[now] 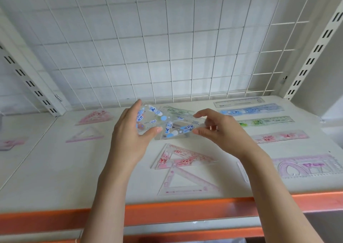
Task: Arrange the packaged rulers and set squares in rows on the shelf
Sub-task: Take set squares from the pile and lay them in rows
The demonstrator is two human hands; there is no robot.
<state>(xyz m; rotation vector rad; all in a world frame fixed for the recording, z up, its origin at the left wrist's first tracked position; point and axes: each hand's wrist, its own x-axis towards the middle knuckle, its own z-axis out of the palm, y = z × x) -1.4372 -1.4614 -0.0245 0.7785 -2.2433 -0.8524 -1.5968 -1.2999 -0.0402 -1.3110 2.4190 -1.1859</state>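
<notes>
Both hands hold a clear set square with blue print (pixel 168 125) above the middle of the white shelf (pixel 61 168). My left hand (pixel 132 131) grips its left end, thumb below and fingers behind. My right hand (pixel 217 127) pinches its right tip between thumb and fingers. A green-printed ruler (pixel 176 111) lies just behind it, partly hidden. Two pink set squares (pixel 183 157) (pixel 187 182) lie on the shelf under my hands. Two more pink set squares (pixel 94 115) (pixel 85 134) lie at the left.
Packaged rulers lie in a column at the right: clear (pixel 239 101), blue (pixel 252 110), green (pixel 267 121), pink (pixel 280 137), and a purple stencil ruler (pixel 308 165). A white wire grid (pixel 167 57) backs the shelf. An orange beam (pixel 167 213) edges the front.
</notes>
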